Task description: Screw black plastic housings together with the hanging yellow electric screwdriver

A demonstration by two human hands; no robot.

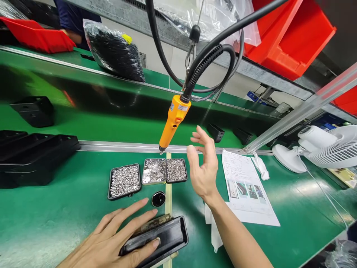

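My left hand [122, 234] lies across a long black plastic casing [167, 238], its thumb on the top face and its other fingers stretched over the far side. Under the casing's far edge shows a worn, brownish block [152, 224]. My right hand [205, 163] is raised, empty, with fingers apart and slightly curled. Up and to its left hangs a yellow electric screwdriver [174, 121], bit pointing down, not touched by the hand. Beyond my left fingertips sits a small round dish with a black inside [158, 199]. Small trays of silvery screws [124, 181], washers [154, 171] and tiny fasteners [176, 170] stand behind it.
Black bins [36, 160] stand at the left. Printed sheets [248, 186] lie right of my right hand, near a white fan [329, 145]. A green conveyor belt [111, 128] with black parts runs behind a metal rail. A person's arm [73, 36] shows at the back left.
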